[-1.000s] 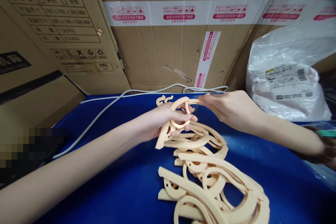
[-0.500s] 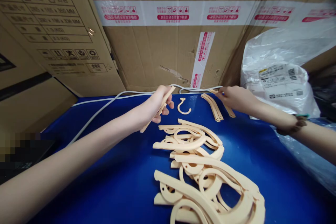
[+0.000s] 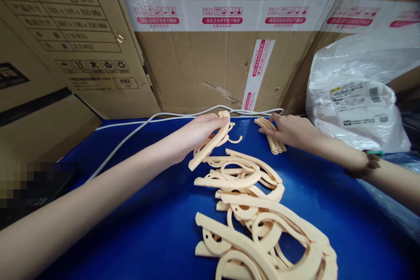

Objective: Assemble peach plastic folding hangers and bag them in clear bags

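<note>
My left hand [image 3: 206,133] is closed around a cream plastic folding hanger [image 3: 211,146], held tilted over the blue surface. Its fingers are partly hidden behind the piece. Just right of it, a loose cream hook [image 3: 235,140] lies on the surface, partly covered by the held hanger. At the back right, my right hand [image 3: 288,130] has its thumb and fingers around a small row of curved cream hanger arms [image 3: 273,142]. These arms lie side by side. In front of both hands spreads a pile of cream folding hangers [image 3: 252,210].
Cardboard boxes [image 3: 197,61] stand along the back and left of the blue surface [image 3: 147,218]. A white cable [image 3: 131,140] runs along the back edge and down the left. To the right is a white plastic bag [image 3: 354,96] with a label. A dark device [image 3: 39,192] sits at far left.
My right hand has brought its curved arm in against the others lying there. My left hand has turned the hanger, moving it slightly right, over part of the loose hook.
</note>
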`<action>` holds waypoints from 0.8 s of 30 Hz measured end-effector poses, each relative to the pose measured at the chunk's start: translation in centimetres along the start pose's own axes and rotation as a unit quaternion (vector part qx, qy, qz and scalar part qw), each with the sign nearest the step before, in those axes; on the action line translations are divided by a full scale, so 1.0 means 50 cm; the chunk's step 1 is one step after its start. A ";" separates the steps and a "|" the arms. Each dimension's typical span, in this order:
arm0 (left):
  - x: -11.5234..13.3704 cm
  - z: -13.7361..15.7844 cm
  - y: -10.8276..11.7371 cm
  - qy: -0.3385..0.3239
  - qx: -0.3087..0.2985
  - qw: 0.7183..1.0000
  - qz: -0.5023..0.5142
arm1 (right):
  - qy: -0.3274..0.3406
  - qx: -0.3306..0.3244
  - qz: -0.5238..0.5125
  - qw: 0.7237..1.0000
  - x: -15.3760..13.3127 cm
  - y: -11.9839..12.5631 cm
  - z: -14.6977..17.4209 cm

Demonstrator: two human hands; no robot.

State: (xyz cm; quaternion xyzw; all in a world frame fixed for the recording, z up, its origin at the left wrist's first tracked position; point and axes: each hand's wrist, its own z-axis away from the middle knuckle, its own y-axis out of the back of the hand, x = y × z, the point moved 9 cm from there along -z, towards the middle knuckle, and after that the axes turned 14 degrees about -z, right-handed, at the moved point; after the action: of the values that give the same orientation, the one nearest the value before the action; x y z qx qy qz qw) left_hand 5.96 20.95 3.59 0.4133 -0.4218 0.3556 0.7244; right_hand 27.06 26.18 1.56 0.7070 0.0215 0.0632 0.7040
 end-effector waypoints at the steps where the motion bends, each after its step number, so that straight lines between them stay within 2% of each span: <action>1: 0.003 0.002 -0.001 -0.003 0.000 1.000 0.007 | -0.001 0.002 0.003 1.000 -0.002 -0.001 0.003; 6: 0.011 0.005 -0.001 -0.032 -0.001 0.999 0.030 | -0.008 0.008 0.010 1.000 -0.013 -0.001 0.014; 9: 0.010 -0.003 0.000 -0.044 -0.001 0.999 0.010 | -0.020 0.034 0.015 0.999 -0.022 0.023 0.023; 11: 0.016 -0.011 -0.002 -0.061 -0.004 0.998 -0.015 | -0.007 0.065 -0.044 0.997 -0.042 0.053 0.034; 12: 0.022 -0.016 -0.004 -0.073 -0.004 0.997 -0.027 | 0.015 0.072 -0.117 0.990 -0.060 0.068 0.041; 13: 0.031 -0.021 -0.006 -0.088 -0.005 0.995 -0.039 | 0.055 0.058 -0.220 0.972 -0.085 0.079 0.049; 14: 0.041 -0.024 -0.008 -0.104 -0.004 0.993 -0.047 | 0.104 0.011 -0.354 0.929 -0.118 0.083 0.059; 16: 0.063 -0.029 -0.007 -0.132 0.014 0.989 -0.062 | 0.116 -0.065 -0.561 0.817 -0.158 0.089 0.075; 17: 0.072 -0.031 -0.002 -0.142 0.031 0.987 -0.069 | 0.111 -0.087 -0.626 0.767 -0.171 0.093 0.081; 18: 0.079 -0.032 0.002 -0.150 0.049 0.984 -0.078 | 0.105 -0.099 -0.670 0.728 -0.180 0.095 0.085; 20: 0.088 -0.032 0.012 -0.160 0.082 0.979 -0.096 | 0.113 -0.113 -0.706 0.690 -0.194 0.099 0.092; 24: 0.079 -0.032 0.020 -0.162 0.091 0.975 -0.122 | 0.141 -0.124 -0.704 0.685 -0.198 0.101 0.099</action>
State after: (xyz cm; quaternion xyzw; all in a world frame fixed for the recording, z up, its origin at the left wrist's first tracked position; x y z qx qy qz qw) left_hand 7.15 23.45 7.00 0.5782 -0.4458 0.2302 0.6434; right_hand 17.56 20.06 6.00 0.3729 0.6044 -0.3498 0.6110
